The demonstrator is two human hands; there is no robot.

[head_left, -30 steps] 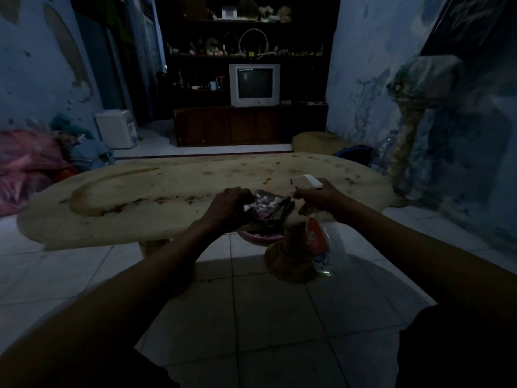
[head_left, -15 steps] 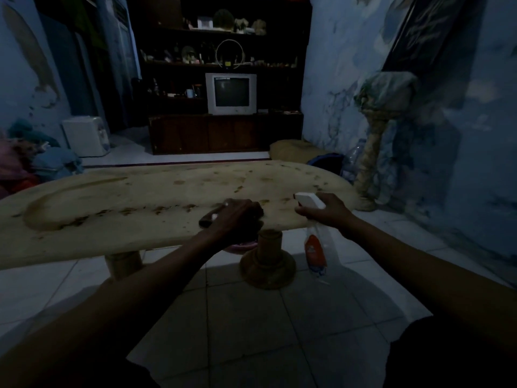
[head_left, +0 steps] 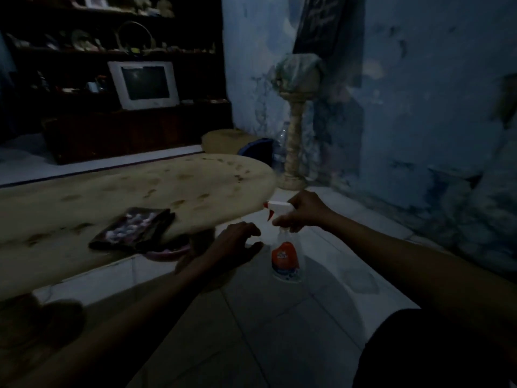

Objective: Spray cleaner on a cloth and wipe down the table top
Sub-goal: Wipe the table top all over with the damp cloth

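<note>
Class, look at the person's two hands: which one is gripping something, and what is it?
The right hand grips the spray bottle by its white trigger head. The left hand holds nothing and hovers beside the bottle.

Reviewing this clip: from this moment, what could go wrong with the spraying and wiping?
1. The right hand holds the spray bottle off the table's end, nozzle aimed over the table top, not squarely at the cloth; spray may miss it.
2. The cloth lies at the near edge and could slide off.
3. The left hand holds nothing, so the cloth is unsteadied. Dim light may hide stains.
</note>
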